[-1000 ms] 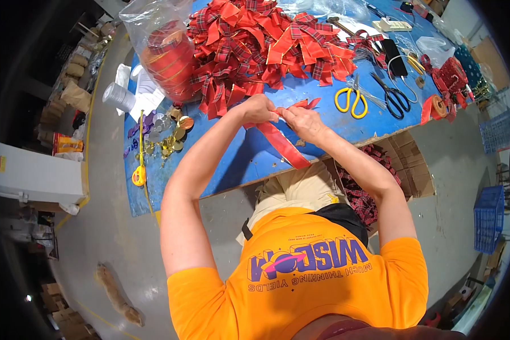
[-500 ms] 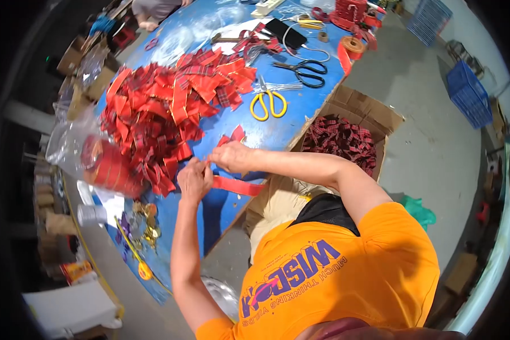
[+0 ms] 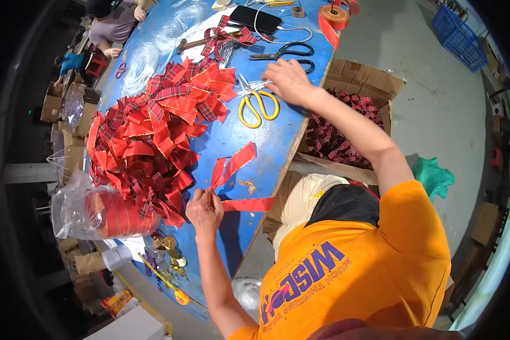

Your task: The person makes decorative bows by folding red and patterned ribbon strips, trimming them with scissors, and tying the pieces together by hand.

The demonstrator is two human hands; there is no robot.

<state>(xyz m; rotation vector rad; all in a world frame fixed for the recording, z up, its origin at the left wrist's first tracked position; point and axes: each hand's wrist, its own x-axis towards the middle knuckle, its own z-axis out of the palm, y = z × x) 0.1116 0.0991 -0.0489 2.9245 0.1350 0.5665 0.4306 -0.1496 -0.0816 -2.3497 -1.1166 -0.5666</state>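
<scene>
My left hand (image 3: 205,209) is closed on the gathered middle of a red ribbon (image 3: 248,204) with gold edges; its loose ends spread up and to the right over the blue table. My right hand (image 3: 288,82) is over the right ends of some thin clear strips (image 3: 255,85), fingers slightly bent and somewhat apart. Whether its fingertips touch a strip is hard to tell. Just left of it lie yellow-handled scissors (image 3: 258,107), and black scissors (image 3: 283,55) lie above it. A large pile of red and plaid bows (image 3: 147,136) is left of the ribbon.
Near the blue table's (image 3: 289,133) edge stands a cardboard box (image 3: 360,79) of plaid bows. A bagged ribbon roll (image 3: 119,212), tape measure (image 3: 181,297), phone (image 3: 255,18) and ribbon roll (image 3: 333,17) are on the table. Another person (image 3: 113,25) is at the far left.
The view has turned and shifted. My right hand has let go of the ribbon and moved up and right to the clear strips. My left hand still holds the ribbon.
</scene>
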